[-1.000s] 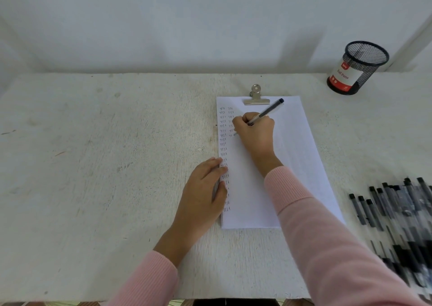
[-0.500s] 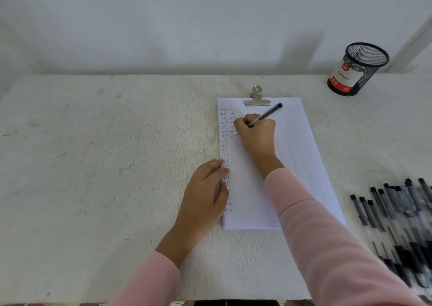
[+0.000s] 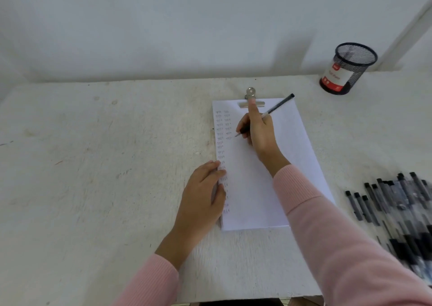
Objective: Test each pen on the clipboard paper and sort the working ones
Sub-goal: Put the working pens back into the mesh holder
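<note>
Right grip (image 3: 259,132): closed round pen (image 3: 278,105), forefinger lifted straight toward metal clip (image 3: 251,100). Pen slanted, cap end up-right, tip low at second column of test marks on clipboard paper (image 3: 252,200); contact with sheet not discernible.
Left grip (image 3: 201,200): flat, fingers relaxed, pressing left edge of paper, nothing held.
Pile of black pens (image 3: 397,207): loose on surface (image 3: 93,165), right of clipboard, blurred.
Mesh pen cup (image 3: 348,69): upright, far right corner, red-and-white label.
</note>
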